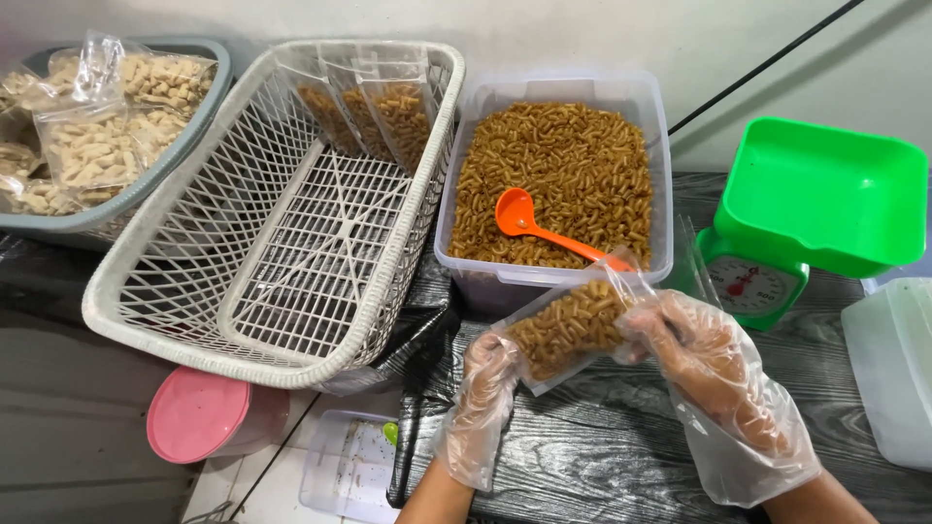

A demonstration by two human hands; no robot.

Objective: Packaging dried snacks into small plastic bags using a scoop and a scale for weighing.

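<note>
My left hand (482,398) and my right hand (714,374), both in loose clear plastic gloves, hold a small clear bag of brown snack sticks (568,328) between them above the dark wood-grain table (602,456). The left hand grips the bag's lower end, the right hand pinches its upper open end. Just behind the bag stands a clear plastic tub (505,277) full of the same brown snacks, with an orange scoop (529,223) lying on top.
A white wire basket (243,291) on the left holds three filled bags (374,112) at its far end. A grey basket (165,184) holds bags of pale snacks. A green kitchen scale (806,209) stands right, a clear container (893,359) beside it. A pink-lidded tub (199,415) sits below.
</note>
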